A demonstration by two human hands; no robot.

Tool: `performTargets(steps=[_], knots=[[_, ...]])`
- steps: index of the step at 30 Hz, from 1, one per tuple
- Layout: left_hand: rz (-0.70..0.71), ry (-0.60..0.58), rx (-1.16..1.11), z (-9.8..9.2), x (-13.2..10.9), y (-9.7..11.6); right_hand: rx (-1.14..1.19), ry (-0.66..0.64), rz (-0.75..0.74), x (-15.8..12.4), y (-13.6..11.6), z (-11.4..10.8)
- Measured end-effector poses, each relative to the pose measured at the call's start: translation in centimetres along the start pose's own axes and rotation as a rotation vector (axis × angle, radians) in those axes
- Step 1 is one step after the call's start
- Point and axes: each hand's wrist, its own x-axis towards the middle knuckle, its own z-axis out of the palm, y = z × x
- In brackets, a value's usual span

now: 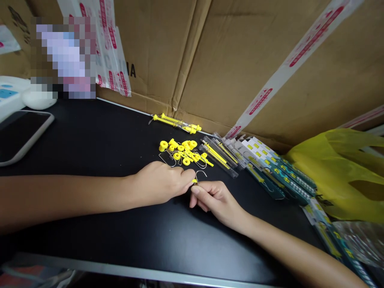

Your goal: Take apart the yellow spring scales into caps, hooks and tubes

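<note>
Close together over the black table (135, 236), my two hands meet at a small piece. Between the fingertips of my right hand (214, 198) is a thin metal wire hook (201, 173), its curved end pointing up. My left hand (168, 180) is closed, and a bit of a small yellow plastic part (195, 181) shows at its fingertips against the hook; the rest is hidden. Just beyond my hands lies a pile of yellow plastic pieces (186, 159) mixed with springs and bent wires. Several yellow rods with metal wires (175, 123) lie farther back.
Clear plastic tubes with yellow rods (220, 154) lie right of the pile, beside stacked green-and-white packages (276, 168). A yellow plastic bag (339, 172) sits at the right. A phone (22, 136) lies at the left. Large cardboard boxes (249, 48) stand along the back edge.
</note>
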Motion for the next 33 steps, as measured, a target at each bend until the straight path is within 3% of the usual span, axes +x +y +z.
performTargets(steps=[6,12,14,16,17,18,19,21,23,27,33], knots=[[-0.002,-0.042,-0.006,-0.1,0.1,0.1,0.025,-0.032,0.016,0.1,0.0,-0.3],[-0.011,-0.084,0.023,0.1,0.4,-0.2,-0.354,0.115,-0.168,0.0,-0.3,-0.1],[-0.06,-0.106,0.058,-0.6,0.8,-1.4,-0.296,0.023,-0.151,-0.8,-0.9,0.6],[-0.249,-0.107,0.132,-1.7,1.2,-3.0,-0.199,-0.277,-0.186,-1.6,-1.6,1.2],[-0.299,-0.073,0.143,-2.3,1.4,-3.6,-0.182,-0.352,-0.223,-1.9,-1.9,1.3],[-0.313,-0.026,0.143,-2.9,1.5,-4.1,-0.201,-0.335,-0.247,-2.0,-1.9,1.2],[-0.284,-0.006,0.114,-3.3,1.6,-4.3,-0.235,-0.237,-0.288,-1.8,-1.8,0.8],[-0.22,0.041,0.053,-3.8,1.6,-4.3,-0.397,0.009,-0.23,-1.0,-1.0,-0.4],[-0.225,0.034,0.013,-3.9,1.6,-3.9,-0.53,0.118,-0.189,0.3,0.2,-1.7],[-0.295,-0.021,-0.091,-3.4,1.7,-3.8,-0.633,0.166,-0.131,2.1,2.3,-2.9],[-0.326,-0.162,-0.208,-2.8,1.7,-4.3,-0.7,0.189,-0.098,2.5,2.5,-2.5]])
